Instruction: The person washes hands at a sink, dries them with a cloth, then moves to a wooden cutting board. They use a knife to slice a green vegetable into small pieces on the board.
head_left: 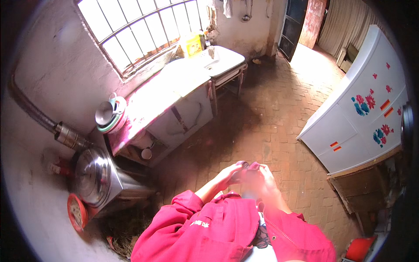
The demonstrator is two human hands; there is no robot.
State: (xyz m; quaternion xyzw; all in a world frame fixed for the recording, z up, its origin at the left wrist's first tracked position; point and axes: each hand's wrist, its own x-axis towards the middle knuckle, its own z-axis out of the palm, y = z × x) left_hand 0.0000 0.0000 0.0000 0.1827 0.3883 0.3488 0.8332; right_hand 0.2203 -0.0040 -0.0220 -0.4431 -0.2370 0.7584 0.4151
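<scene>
Together, your left hand [230, 171] and right hand [266, 174] gripped a small dark-red folded cloth [248, 171] above the brick floor [262, 126], near the pink-stained counter's [157, 100] front edge.

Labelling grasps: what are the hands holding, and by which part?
Both hands, left hand and right hand, close around a small dark reddish thing between them. What it is and which part the fingers grip cannot be told.
</scene>
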